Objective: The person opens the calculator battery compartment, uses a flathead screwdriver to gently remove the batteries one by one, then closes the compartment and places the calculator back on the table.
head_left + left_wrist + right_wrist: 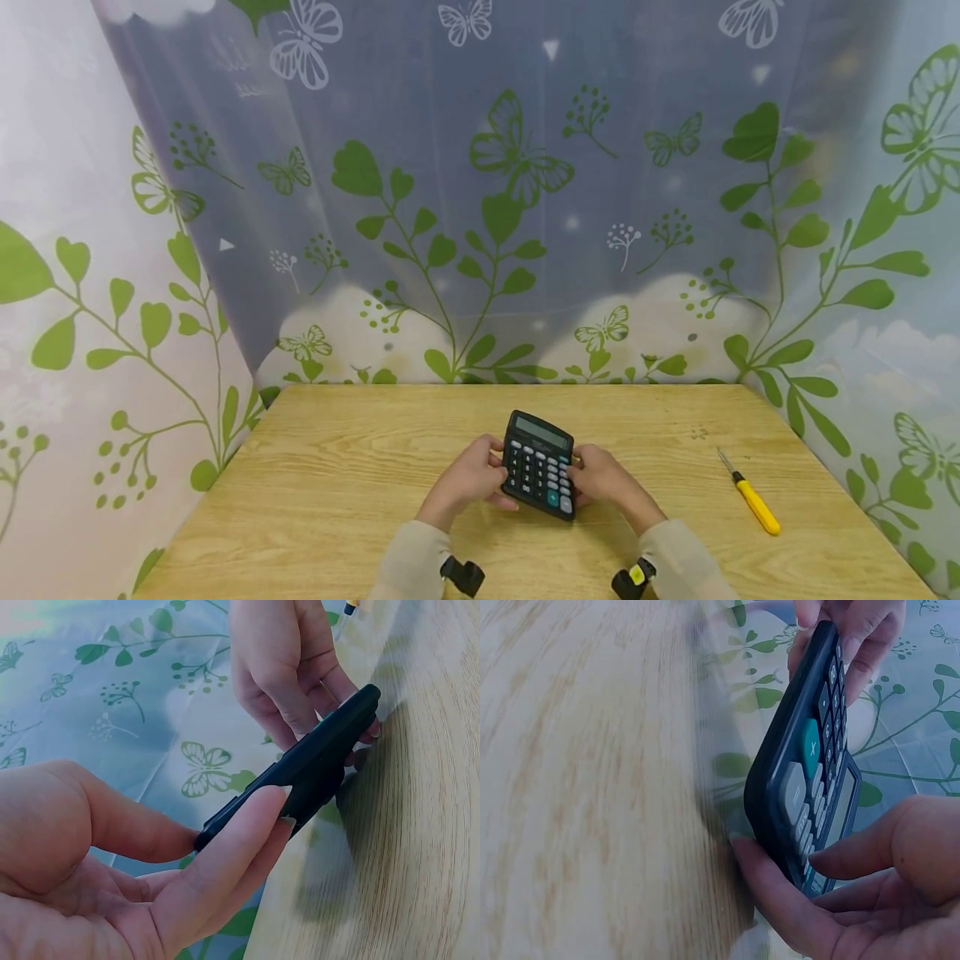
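Observation:
A black calculator (538, 467) with a grey display and rows of black, grey and teal keys is held tilted above the wooden table. My left hand (474, 477) grips its left edge, thumb on the front side and fingers behind, as the left wrist view also shows. On the opposite edge my right hand (602, 479) pinches it; in the right wrist view the thumb (855, 851) lies over the keys near the display and a finger supports the back. The calculator's underside is mostly hidden from the head view.
To the right on the wooden table (337, 475) lies a screwdriver (753, 502) with a yellow handle, its tip pointing away. Several tiny pieces, perhaps screws (699, 433), sit behind it. A curtain (450, 208) with leaves and butterflies hangs behind the table.

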`<state>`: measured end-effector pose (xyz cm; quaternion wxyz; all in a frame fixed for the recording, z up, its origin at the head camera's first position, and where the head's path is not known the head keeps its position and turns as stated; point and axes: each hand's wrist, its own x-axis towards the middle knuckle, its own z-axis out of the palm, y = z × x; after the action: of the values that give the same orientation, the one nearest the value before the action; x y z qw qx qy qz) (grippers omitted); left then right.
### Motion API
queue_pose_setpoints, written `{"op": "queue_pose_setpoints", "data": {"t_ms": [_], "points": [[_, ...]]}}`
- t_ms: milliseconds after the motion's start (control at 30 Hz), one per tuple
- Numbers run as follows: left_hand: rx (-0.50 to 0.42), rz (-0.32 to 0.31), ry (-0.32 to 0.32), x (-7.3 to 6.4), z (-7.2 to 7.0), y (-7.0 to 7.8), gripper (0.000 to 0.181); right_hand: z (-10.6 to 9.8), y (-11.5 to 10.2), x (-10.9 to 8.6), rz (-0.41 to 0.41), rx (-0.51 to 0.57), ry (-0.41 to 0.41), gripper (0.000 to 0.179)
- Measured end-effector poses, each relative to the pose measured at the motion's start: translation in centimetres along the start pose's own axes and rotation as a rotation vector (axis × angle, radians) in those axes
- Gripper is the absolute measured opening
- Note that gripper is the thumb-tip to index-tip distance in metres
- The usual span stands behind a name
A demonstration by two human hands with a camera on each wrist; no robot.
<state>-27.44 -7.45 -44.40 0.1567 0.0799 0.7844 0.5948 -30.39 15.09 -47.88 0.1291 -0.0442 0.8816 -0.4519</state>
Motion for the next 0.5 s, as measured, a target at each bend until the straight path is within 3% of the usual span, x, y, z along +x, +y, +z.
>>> {"op": "queue_pose_setpoints", "data": {"t_ms": [200,500], "points": [[0.002,0.006,0.014,0.06,0.05,-0.08,0.044,0.11,0.10,0.00,-0.011,0.005,0.004,0.041],[0.036,0.035,0.103,0.14,-0.35,0.33,0.031,0.11,-0.04,-0.01,0.018,0.038,-0.009,0.049]]}}
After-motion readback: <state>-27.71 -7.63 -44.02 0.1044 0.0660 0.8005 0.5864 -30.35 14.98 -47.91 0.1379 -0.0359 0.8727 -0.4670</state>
